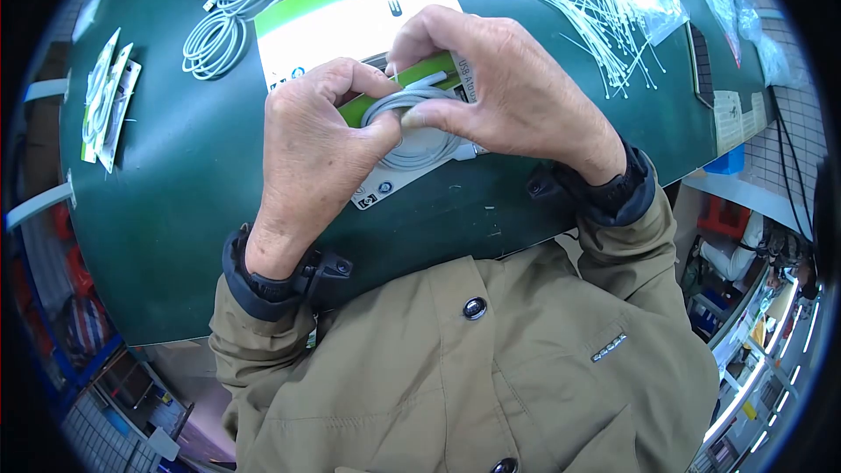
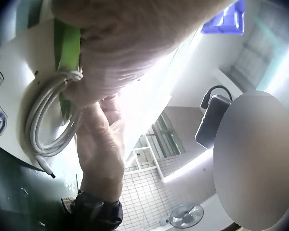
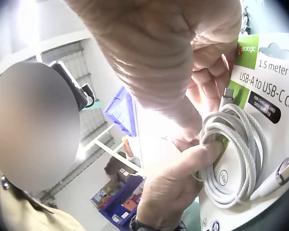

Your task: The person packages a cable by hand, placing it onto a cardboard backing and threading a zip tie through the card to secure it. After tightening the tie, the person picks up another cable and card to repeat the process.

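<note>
Cable [image 3: 243,149] pinched against card [image 3: 279,134]

My left hand [image 1: 311,136] and right hand [image 1: 526,79] curl close, thumbs nearly meeting, gripping the cable's coil on the card's face. It is white, braided, looped oval. In the right-wrist view, its long axis stands near upright, one plug [image 3: 228,95] pointing up.

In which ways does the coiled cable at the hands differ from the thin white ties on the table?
The cable is wound into rings; the ties lie loosely fanned out. The cable is thicker than the ties. The left hand and right hand touch the cable, but not the ties. Both things look pale.
</note>
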A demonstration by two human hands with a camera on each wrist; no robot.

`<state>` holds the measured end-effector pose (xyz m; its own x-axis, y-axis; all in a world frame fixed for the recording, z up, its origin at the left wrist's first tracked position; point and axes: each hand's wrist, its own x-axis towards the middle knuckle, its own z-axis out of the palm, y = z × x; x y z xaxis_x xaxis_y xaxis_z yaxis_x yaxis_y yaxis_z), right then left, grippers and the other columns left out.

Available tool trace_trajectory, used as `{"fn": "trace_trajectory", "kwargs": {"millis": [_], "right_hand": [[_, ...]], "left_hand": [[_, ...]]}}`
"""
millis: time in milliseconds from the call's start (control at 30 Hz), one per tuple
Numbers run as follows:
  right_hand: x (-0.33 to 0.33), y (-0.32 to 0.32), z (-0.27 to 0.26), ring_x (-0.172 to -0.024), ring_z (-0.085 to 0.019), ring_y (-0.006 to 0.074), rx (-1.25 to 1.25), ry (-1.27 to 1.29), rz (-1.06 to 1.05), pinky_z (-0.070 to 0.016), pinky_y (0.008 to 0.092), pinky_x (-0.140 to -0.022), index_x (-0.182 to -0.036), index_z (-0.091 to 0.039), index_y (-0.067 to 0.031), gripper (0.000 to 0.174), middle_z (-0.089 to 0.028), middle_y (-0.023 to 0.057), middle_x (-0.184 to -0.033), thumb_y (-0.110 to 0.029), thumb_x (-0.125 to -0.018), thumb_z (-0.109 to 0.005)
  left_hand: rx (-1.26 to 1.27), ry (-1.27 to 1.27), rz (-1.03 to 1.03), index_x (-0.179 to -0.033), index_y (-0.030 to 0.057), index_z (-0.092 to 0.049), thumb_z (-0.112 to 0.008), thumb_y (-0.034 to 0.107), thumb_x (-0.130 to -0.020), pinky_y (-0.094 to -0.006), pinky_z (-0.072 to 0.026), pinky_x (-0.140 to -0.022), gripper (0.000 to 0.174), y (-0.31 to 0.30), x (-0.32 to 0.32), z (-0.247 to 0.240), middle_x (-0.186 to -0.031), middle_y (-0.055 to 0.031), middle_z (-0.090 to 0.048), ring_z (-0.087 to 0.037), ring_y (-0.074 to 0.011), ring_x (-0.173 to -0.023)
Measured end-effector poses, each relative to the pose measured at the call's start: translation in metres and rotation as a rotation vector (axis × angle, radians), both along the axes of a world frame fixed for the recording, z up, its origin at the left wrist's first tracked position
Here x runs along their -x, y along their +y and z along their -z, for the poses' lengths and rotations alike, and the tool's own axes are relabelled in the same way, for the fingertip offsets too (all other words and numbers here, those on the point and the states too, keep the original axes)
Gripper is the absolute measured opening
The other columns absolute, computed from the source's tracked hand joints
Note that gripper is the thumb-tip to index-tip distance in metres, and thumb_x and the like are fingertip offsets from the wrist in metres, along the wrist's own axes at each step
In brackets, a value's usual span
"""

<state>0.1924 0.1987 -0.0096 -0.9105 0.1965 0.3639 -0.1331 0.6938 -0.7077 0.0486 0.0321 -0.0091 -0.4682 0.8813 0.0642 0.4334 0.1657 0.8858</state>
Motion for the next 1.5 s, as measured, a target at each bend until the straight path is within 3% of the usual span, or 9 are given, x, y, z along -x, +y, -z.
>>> {"fn": "trace_trajectory", "kwargs": {"millis": [100,167,267,467,667,867,967,1500], "right_hand": [[0.000,0.001,-0.001,-0.096,-0.077,0.0313,0.136,-0.023,0.053,-0.0606,0.0400,-0.090,-0.122,-0.064,0.0022,0.041,-0.078,0.0178,-0.100,-0.008,-0.086,-0.081],[0.001,0.000,0.000,-0.092,-0.079,0.0272,0.195,-0.033,0.089,-0.0609,0.0367,-0.088,-0.126,-0.064,0.0069,0.045,-0.080,0.0157,-0.094,-0.011,-0.089,-0.082],[0.004,-0.004,0.002,-0.088,-0.079,0.0269,0.236,-0.061,0.136,-0.0615,0.0364,-0.084,-0.116,-0.070,0.0043,0.031,-0.080,0.0157,-0.092,-0.011,-0.091,-0.080],[0.006,-0.006,0.009,-0.078,-0.076,0.0309,0.101,-0.061,0.126,-0.0595,0.0393,-0.072,-0.097,-0.075,-0.0002,0.015,-0.076,0.0180,-0.087,-0.015,-0.094,-0.077],[0.009,-0.012,0.016,-0.081,-0.072,0.0360,-0.138,0.037,0.174,-0.0568,0.0433,-0.071,-0.097,-0.070,-0.0028,0.012,-0.072,0.0147,-0.086,-0.014,-0.095,-0.075],[0.011,-0.013,0.018,-0.090,-0.073,0.0317,-0.331,0.089,0.172,-0.0575,0.0428,-0.074,-0.099,-0.065,-0.0078,0.013,-0.070,0.0101,-0.092,-0.013,-0.092,-0.076],[0.014,-0.014,0.017,-0.082,-0.070,0.0317,-0.343,0.132,0.173,-0.0554,0.0428,-0.070,-0.097,-0.064,-0.0070,0.014,-0.067,0.0094,-0.087,-0.007,-0.091,-0.077],[0.017,-0.012,0.019,-0.074,-0.073,0.0300,-0.452,0.130,0.227,-0.0560,0.0409,-0.061,-0.099,-0.064,-0.0096,0.014,-0.070,0.0078,-0.082,-0.013,-0.096,-0.077]], "left_hand": [[0.046,-0.010,0.039,-0.100,-0.0016,-0.078,-0.075,-0.003,-0.083,-0.0271,-0.0615,-0.084,0.017,0.000,0.002,0.001,-0.093,-0.0039,-0.077,-0.073,-0.0095,-0.087],[0.073,-0.033,0.046,-0.099,-0.0023,-0.078,-0.075,-0.002,-0.083,-0.0270,-0.0617,-0.082,0.017,0.001,0.003,0.002,-0.092,-0.0045,-0.077,-0.073,-0.0096,-0.086],[0.088,-0.087,0.031,-0.098,-0.0041,-0.078,-0.074,0.000,-0.080,-0.0282,-0.0614,-0.079,0.018,0.001,0.003,0.003,-0.090,-0.0090,-0.078,-0.075,-0.0126,-0.084],[0.112,-0.139,0.069,-0.100,-0.0033,-0.076,-0.076,0.001,-0.083,-0.0271,-0.0614,-0.081,0.017,0.002,0.007,0.010,-0.094,-0.0064,-0.077,-0.072,-0.0100,-0.087],[0.068,-0.229,0.074,-0.097,-0.0036,-0.076,-0.076,0.000,-0.082,-0.0293,-0.0603,-0.087,0.016,0.005,0.008,0.018,-0.095,-0.0089,-0.077,-0.073,-0.0129,-0.094],[0.069,-0.344,0.092,-0.094,-0.0035,-0.075,-0.076,0.000,-0.083,-0.0285,-0.0593,-0.087,0.012,0.005,0.009,0.017,-0.095,-0.0090,-0.077,-0.072,-0.0114,-0.091],[0.086,-0.344,0.097,-0.094,-0.0030,-0.075,-0.076,0.000,-0.082,-0.0273,-0.0588,-0.084,0.012,0.005,0.008,0.016,-0.093,-0.0079,-0.077,-0.070,-0.0100,-0.088],[0.072,-0.371,0.110,-0.092,-0.0025,-0.074,-0.075,-0.002,-0.080,-0.0247,-0.0583,-0.076,0.012,0.006,0.005,0.021,-0.087,-0.0060,-0.075,-0.068,-0.0079,-0.081]]}}
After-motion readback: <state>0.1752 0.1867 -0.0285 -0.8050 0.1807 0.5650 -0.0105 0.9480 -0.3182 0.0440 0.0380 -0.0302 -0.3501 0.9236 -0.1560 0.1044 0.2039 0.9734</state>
